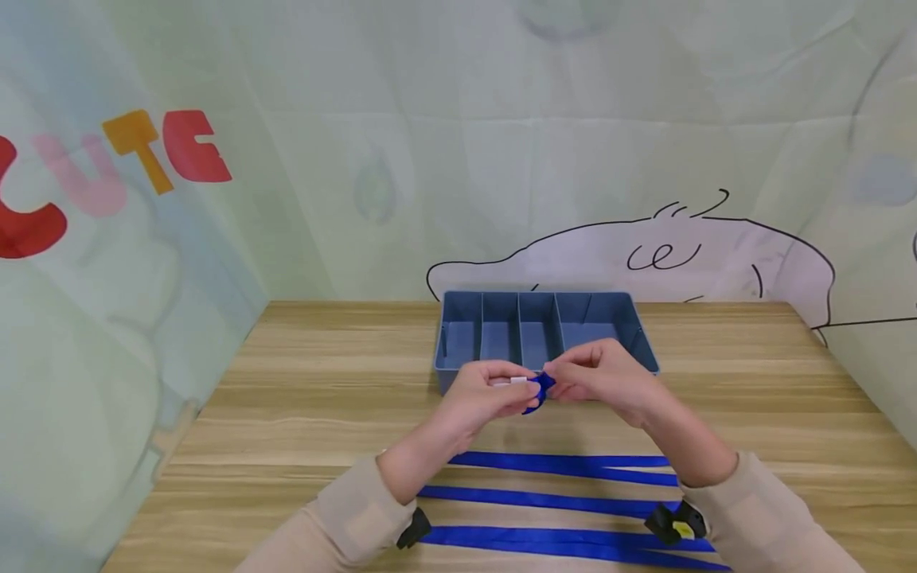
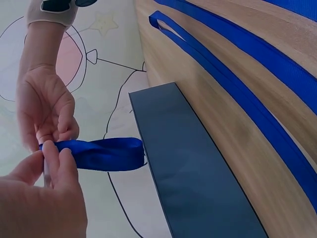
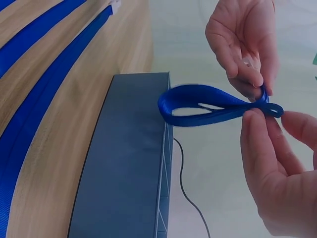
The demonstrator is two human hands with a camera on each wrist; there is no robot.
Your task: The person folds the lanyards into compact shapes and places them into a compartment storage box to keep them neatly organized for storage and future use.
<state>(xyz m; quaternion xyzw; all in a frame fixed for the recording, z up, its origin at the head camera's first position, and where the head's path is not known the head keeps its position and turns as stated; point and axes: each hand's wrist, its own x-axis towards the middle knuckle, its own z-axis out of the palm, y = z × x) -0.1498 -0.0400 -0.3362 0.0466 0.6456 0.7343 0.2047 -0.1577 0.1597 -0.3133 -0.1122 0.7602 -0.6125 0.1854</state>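
Observation:
A looped blue ribbon strap (image 3: 190,101) is held up between both hands, in front of the blue-grey divided box. My left hand (image 1: 487,394) pinches it between thumb and fingers, with a small white piece (image 1: 517,381) showing at the fingertips. On the other side, the thumb and fingers of my right hand (image 1: 605,378) pinch a short fold of the strap. In the right wrist view the longer loop hangs out from the fingertips, and a clear or whitish plastic piece (image 3: 247,62) shows in the left hand. Fingers partly cover the pinched part.
Several more blue straps (image 1: 544,499) lie lengthwise across the wooden table (image 1: 322,382), nearer than the hands. The box (image 1: 462,298) stands toward the back, its visible compartments bare inside. Behind it hangs a printed cloth backdrop (image 1: 322,159).

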